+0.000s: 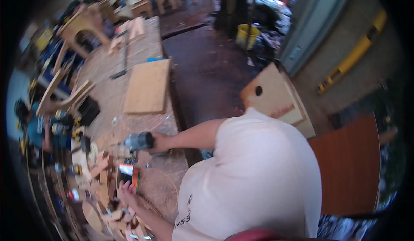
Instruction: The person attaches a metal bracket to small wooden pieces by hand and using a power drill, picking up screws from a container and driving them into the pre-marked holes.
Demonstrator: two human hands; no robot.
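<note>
My right hand (161,142) is wrapped around the grip of a blue-grey and black cordless drill (139,141). The drill is held over the workbench (146,172), its thin bit pointing left. Lower in the view, my left hand (125,192) is at the edge of a small box (135,180) with black, white and orange sides. Its fingers are bent together, and what they hold, if anything, is too small to make out. Cut wooden pieces (103,172) lie in a pile just left of that hand.
A square wooden board (147,87) and a long bar clamp (124,58) lie farther up the bench. A curved wooden frame (64,96) stands at the left, near another person (41,127). Wooden panels (276,96) lean at the right, below a yellow spirit level (351,55). A yellow bucket (247,36) stands behind.
</note>
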